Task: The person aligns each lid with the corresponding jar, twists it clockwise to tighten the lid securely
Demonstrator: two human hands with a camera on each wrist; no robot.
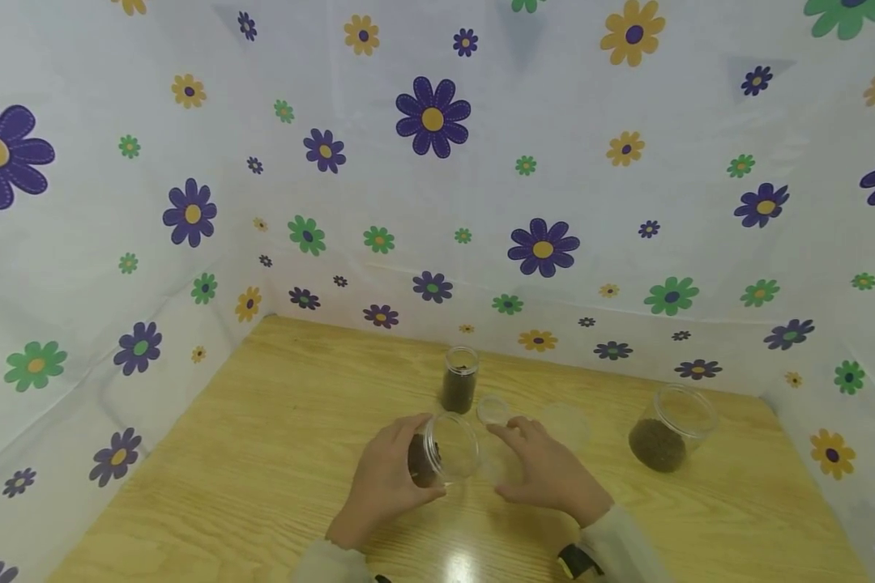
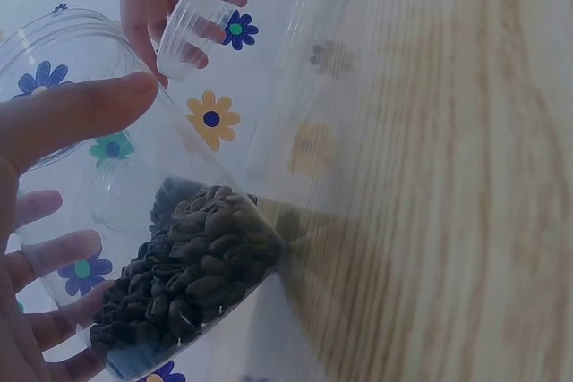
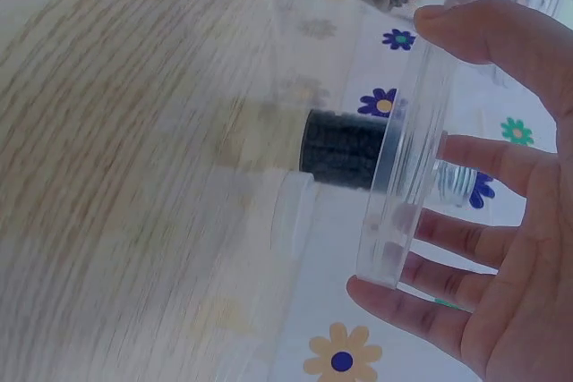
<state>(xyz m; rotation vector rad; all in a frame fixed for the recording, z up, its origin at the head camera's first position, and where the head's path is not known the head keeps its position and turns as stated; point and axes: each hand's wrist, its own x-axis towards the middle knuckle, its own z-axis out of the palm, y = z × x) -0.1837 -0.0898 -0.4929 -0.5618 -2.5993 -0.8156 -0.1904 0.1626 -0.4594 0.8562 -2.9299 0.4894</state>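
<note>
- Left hand grips lidless, tilted jar, beans pooled low; position: front-centre of table, nearer than narrow jar.
- Right hand pinches clear lid by its rim, beside jar.
- Judged: jar stiff, slippery, bottom-heavy; hold round body. Lid light; edge grip suits.

Left hand and right hand are bare, left sleeve and right sleeve are off-white and full-length, a black piece with a yellowish marking shows at the right sleeve's inner side, and a small dark piece, mostly out of view, shows at the left's.
</note>
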